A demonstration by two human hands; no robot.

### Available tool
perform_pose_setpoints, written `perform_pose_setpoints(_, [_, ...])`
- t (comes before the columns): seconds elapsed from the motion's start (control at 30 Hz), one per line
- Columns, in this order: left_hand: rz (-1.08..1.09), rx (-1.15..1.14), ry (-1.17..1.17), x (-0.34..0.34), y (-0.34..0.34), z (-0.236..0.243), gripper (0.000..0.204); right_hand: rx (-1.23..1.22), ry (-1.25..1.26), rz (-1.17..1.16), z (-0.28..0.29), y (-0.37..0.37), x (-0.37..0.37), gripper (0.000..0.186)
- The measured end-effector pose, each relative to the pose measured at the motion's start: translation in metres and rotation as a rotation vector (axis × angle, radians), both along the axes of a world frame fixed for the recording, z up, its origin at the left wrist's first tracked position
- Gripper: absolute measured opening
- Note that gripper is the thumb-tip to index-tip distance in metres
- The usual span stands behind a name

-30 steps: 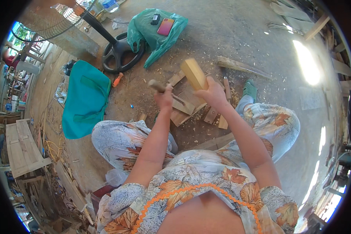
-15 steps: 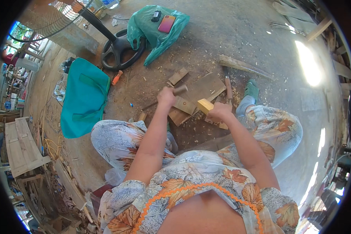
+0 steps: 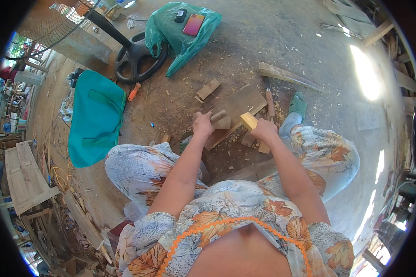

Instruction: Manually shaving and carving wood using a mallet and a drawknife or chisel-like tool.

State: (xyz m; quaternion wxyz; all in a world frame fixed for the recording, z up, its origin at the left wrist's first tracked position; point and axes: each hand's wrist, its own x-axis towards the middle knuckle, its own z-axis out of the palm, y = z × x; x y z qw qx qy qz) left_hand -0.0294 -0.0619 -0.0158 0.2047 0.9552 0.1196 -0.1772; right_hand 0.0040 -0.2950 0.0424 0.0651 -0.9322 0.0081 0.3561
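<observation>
My left hand (image 3: 202, 125) is closed around a round, brownish wooden handle (image 3: 219, 116); whatever tool it belongs to is hidden. My right hand (image 3: 265, 130) grips a yellow wooden block (image 3: 249, 121) by its near end. Both hands are over a flat wooden board (image 3: 246, 99) on the floor between my legs. Partly behind the handle, a smaller wood piece (image 3: 223, 123) rests on that board. Just beyond the right hand lies a tool with a wooden handle (image 3: 270, 102). Left of the board is a short wood offcut (image 3: 208, 89).
A teal bag (image 3: 96, 117) and an orange-handled tool (image 3: 134, 92) lie to the left. A fan base (image 3: 138, 59) stands farther back, beside a green plastic bag (image 3: 180, 32) with a phone (image 3: 193, 24) on it. A long wood strip (image 3: 289, 77) lies at far right, among shavings.
My left hand has shifted right and nearer to me with the handle, toward the yellow block. The right hand has moved slightly, and the block is tilted differently.
</observation>
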Motion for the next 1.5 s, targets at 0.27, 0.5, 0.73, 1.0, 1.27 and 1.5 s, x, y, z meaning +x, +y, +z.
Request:
perform_pose_setpoints(0.27, [0.161, -0.14, -0.142, 0.032, 0.021, 0.008, 0.046, -0.064, 0.005, 0.026, -0.001, 0.006, 0.003, 0.046])
perform_pose_setpoints(0.5, [0.473, -0.86, -0.227, 0.064, 0.027, 0.082, 0.032, -0.037, -0.031, 0.043, -0.001, 0.003, 0.001, 0.044])
perform_pose_setpoints(0.73, [0.573, -0.882, -0.421, 0.049, 0.007, 0.09, 0.031, -0.069, -0.015, 0.03, 0.0, 0.004, 0.002, 0.045])
perform_pose_setpoints(1.0, [0.501, -0.807, -0.61, 0.048, 0.007, 0.058, 0.029, -0.067, -0.001, 0.061, 0.004, 0.004, 0.0, 0.045])
perform_pose_setpoints(1.27, [0.513, -0.857, -0.616, 0.043, 0.0, 0.064, 0.029, -0.07, -0.028, 0.061, -0.002, 0.001, 0.0, 0.045])
perform_pose_setpoints(1.5, [0.516, -0.829, -0.618, 0.042, 0.002, 0.057, 0.028, -0.056, -0.032, 0.061, 0.001, 0.002, -0.001, 0.043])
